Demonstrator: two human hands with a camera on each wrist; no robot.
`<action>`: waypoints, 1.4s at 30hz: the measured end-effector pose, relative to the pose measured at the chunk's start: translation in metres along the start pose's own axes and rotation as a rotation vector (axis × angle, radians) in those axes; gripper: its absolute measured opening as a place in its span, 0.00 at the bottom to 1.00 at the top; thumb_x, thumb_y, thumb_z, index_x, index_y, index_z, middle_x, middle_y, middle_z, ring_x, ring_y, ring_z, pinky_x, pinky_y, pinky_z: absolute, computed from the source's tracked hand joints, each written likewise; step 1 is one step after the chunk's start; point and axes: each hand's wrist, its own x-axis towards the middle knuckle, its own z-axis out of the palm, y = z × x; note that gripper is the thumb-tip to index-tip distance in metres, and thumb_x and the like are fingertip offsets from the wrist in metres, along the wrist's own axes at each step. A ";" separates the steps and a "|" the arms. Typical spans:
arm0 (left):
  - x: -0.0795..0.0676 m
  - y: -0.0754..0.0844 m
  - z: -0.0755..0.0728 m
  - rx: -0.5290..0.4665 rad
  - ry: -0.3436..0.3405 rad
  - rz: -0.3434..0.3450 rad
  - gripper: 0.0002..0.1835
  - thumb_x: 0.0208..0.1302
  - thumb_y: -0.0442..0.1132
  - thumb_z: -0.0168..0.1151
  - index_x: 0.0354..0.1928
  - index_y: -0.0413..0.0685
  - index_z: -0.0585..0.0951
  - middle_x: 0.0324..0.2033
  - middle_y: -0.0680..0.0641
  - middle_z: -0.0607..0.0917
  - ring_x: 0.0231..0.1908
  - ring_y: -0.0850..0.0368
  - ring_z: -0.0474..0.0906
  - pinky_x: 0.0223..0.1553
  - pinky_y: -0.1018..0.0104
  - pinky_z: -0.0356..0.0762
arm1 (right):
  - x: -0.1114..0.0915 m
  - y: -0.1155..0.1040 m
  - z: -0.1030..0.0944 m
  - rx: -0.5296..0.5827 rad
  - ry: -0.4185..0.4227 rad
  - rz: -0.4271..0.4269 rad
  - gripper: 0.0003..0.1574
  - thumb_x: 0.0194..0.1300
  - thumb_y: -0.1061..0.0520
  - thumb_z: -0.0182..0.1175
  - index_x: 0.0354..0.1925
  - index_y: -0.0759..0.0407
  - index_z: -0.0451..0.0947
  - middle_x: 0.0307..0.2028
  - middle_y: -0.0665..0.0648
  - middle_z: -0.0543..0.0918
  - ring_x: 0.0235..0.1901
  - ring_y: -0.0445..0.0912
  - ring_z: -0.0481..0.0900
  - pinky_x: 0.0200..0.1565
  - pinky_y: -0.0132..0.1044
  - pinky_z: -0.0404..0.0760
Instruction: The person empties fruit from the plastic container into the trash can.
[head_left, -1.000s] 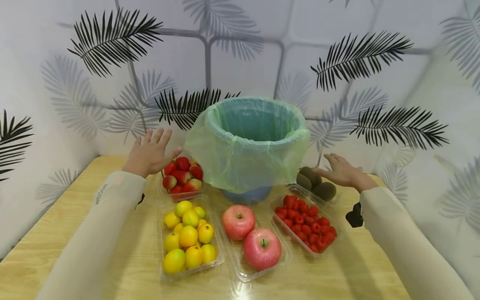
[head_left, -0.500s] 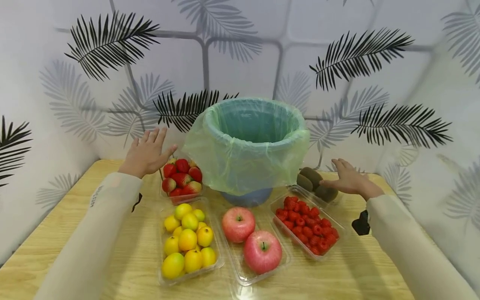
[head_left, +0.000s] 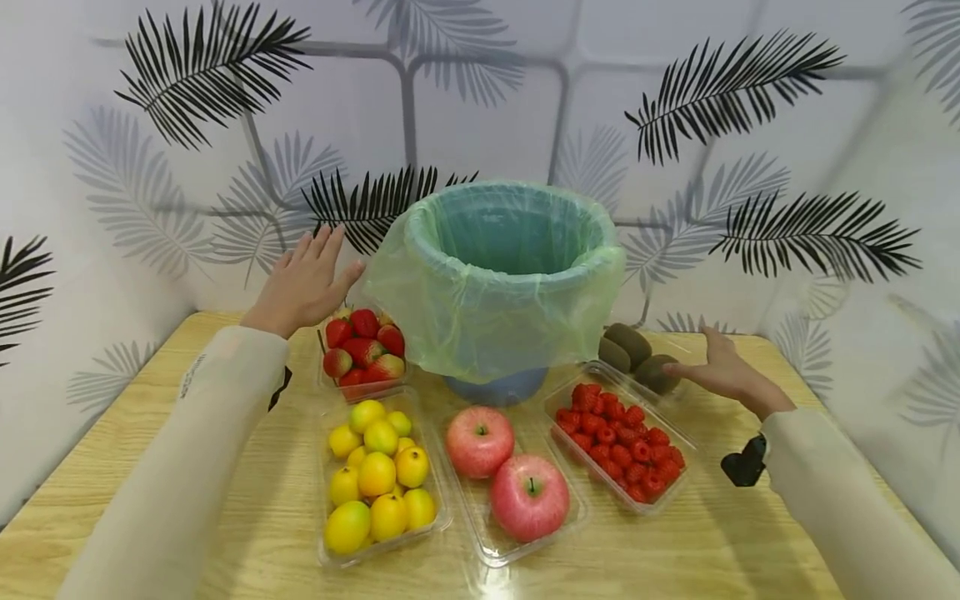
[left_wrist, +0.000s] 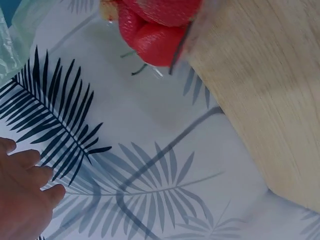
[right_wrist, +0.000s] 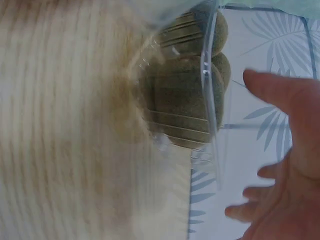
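My left hand hovers with straight, spread fingers above the back left of the tub of red strawberries, holding nothing. In the left wrist view its fingers are at the lower left, apart from the strawberries. On the other side, my right hand is held out beside the brown kiwis, thumb pointing towards them. The right wrist view has the kiwis in a clear plastic box, with a gap between box and thumb. Between the hands stands a blue bucket lined with a pale green bag.
In front of the bucket, clear trays hold yellow fruits, two pink apples and raspberries. They stand close together on the wooden table. A white leaf-patterned sheet rises behind.
My right hand has moved right and slightly nearer to me, leaving more of the kiwis visible. The left hand stays over the strawberries, slightly higher. The fruit trays and bucket stay put.
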 end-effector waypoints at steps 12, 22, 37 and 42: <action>0.010 0.029 -0.015 -0.124 0.039 0.111 0.39 0.73 0.62 0.26 0.76 0.48 0.39 0.75 0.42 0.42 0.74 0.41 0.34 0.71 0.40 0.34 | -0.007 0.013 0.007 0.225 -0.070 0.130 0.71 0.67 0.37 0.52 0.66 0.71 0.08 0.67 0.79 0.19 0.67 0.75 0.25 0.64 0.71 0.43; 0.020 0.047 -0.019 -0.219 0.050 0.205 0.38 0.73 0.63 0.26 0.76 0.51 0.41 0.76 0.47 0.43 0.75 0.45 0.34 0.73 0.45 0.37 | -0.007 0.020 0.019 0.533 -0.149 0.147 0.63 0.72 0.46 0.47 0.64 0.70 0.06 0.68 0.77 0.18 0.70 0.70 0.30 0.68 0.61 0.51; 0.039 0.087 -0.021 -0.279 -0.085 0.216 0.38 0.74 0.61 0.30 0.76 0.52 0.34 0.76 0.49 0.35 0.75 0.51 0.28 0.74 0.52 0.34 | -0.001 0.023 0.037 0.826 -0.134 0.121 0.47 0.71 0.60 0.43 0.70 0.77 0.24 0.66 0.76 0.38 0.69 0.63 0.44 0.56 0.41 0.77; 0.040 0.087 -0.022 -0.248 -0.111 0.199 0.40 0.73 0.61 0.31 0.75 0.50 0.32 0.75 0.49 0.33 0.75 0.52 0.27 0.74 0.54 0.33 | -0.001 0.021 0.037 0.889 -0.144 0.147 0.49 0.72 0.62 0.41 0.69 0.69 0.14 0.70 0.71 0.20 0.71 0.64 0.25 0.52 0.38 0.80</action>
